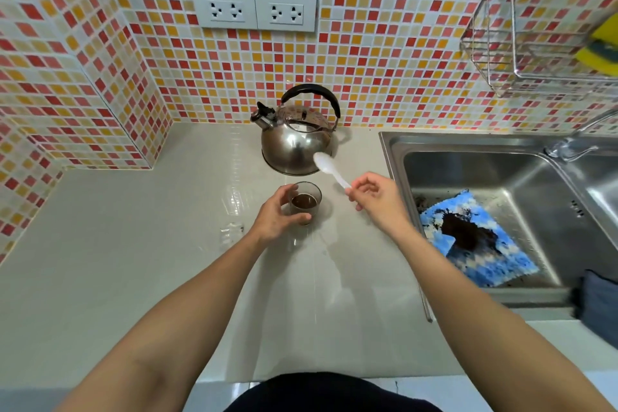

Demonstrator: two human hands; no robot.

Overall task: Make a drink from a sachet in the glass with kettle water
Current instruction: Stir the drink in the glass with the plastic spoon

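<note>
A small clear glass [307, 196] with dark brown liquid stands on the pale counter [133, 261]. My left hand [277, 216] wraps around its left side, thumb at the front. My right hand [374, 199] is to the right of the glass and pinches the handle of a white plastic spoon [329, 169], whose bowl points up and left in the air, over the kettle's lower right side. The steel kettle [296, 140] with a black handle stands behind the glass by the tiled wall. No sachet is visible.
A steel sink [394, 150] lies to the right, holding a blue-and-white cloth [485, 257] stained with dark grounds. The tap [568, 147] is at its back. A wire rack [501, 53] with a yellow sponge [602, 47] hangs at upper right. Wall sockets [254, 10] sit above the kettle.
</note>
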